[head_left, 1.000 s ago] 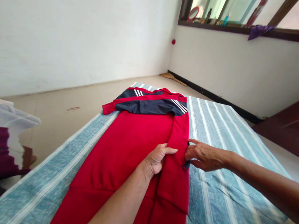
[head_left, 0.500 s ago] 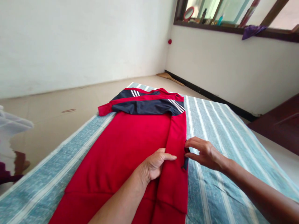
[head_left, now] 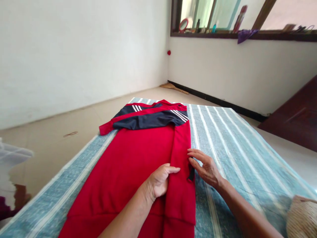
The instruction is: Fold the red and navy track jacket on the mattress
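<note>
At the red garment, right hand less curled than before

Can read no text, number or brand | see only sets of three white stripes on navy panels of red garment | cannot make out print on dark bottle, blue bottle or tall red can, far right windowsill

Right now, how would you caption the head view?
On striped cloth, a red-and-navy garment: left hand on it, right hand at its edge.
</note>
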Tool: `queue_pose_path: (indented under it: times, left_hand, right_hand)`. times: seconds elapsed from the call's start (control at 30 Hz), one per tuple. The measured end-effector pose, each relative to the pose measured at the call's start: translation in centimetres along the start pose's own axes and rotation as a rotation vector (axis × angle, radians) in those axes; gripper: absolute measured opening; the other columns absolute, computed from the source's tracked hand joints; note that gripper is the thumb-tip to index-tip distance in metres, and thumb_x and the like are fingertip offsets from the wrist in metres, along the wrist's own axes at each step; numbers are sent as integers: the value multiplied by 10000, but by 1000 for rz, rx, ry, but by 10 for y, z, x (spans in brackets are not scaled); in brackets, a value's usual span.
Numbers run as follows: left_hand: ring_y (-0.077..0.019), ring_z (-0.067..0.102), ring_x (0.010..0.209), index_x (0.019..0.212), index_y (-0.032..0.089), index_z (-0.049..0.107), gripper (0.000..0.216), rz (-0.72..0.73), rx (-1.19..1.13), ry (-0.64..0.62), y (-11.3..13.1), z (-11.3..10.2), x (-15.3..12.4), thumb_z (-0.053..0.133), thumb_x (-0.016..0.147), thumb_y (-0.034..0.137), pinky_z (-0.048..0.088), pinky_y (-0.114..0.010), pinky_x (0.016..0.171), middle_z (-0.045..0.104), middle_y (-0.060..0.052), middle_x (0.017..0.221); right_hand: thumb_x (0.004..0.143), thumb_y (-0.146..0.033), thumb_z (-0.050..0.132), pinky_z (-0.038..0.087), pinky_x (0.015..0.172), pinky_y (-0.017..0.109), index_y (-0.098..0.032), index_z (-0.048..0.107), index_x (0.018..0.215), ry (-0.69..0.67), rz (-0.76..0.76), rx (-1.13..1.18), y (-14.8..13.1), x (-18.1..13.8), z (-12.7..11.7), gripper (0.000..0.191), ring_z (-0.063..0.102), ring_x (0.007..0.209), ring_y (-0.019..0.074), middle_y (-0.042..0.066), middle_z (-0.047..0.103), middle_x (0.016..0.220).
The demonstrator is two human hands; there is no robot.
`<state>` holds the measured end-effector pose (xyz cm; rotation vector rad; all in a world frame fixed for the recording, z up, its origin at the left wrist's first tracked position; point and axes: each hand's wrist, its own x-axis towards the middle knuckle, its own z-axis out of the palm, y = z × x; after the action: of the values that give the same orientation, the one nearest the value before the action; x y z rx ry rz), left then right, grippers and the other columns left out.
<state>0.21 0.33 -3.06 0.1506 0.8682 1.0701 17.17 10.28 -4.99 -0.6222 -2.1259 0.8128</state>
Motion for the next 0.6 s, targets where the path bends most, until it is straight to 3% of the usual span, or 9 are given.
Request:
queue_pose_path:
  times: [0.17, 0.33, 0.47, 0.6]
  left_hand:
    - [-237, 721, 682, 880, 78, 678, 162, -4, 49, 47, -1, 3, -7, 671, 730, 139, 554, -354, 767, 748, -127, 779]
    - [-234, 726, 754, 855, 124, 636, 204, -1, 92, 192, -14, 7, -29, 737, 678, 117, 547, -356, 812, 750, -97, 799]
    - [-268, 718, 872, 868, 160, 606, 305, -19, 90, 256, -25, 10, -51, 781, 619, 138, 523, -392, 870, 752, -89, 859]
    - [-299, 701, 914, 862, 153, 649, 312, 23, 227, 248, -29, 17, -69, 797, 592, 205, 513, -405, 880, 747, -109, 908]
  right_hand:
    - [931, -364, 495, 469, 985, 406, -221, 700, 998, 45, 64, 42, 10, 21, 10, 259, 615, 1090, 223, 99, 679, 1120]
    - [936, -427, 469, 435, 1021, 428, -206, 704, 936, 49, 127, 160, 21, 29, 27, 322, 618, 1084, 236, 96, 699, 1064]
    - [942, -497, 445, 422, 1037, 434, -206, 683, 1005, 121, 267, 331, 28, 28, 27, 381, 607, 1117, 243, 82, 686, 1126]
    - [938, -460, 454, 422, 1041, 441, -212, 681, 1031, 130, 226, 325, 39, 28, 21, 348, 606, 1124, 243, 71, 684, 1135]
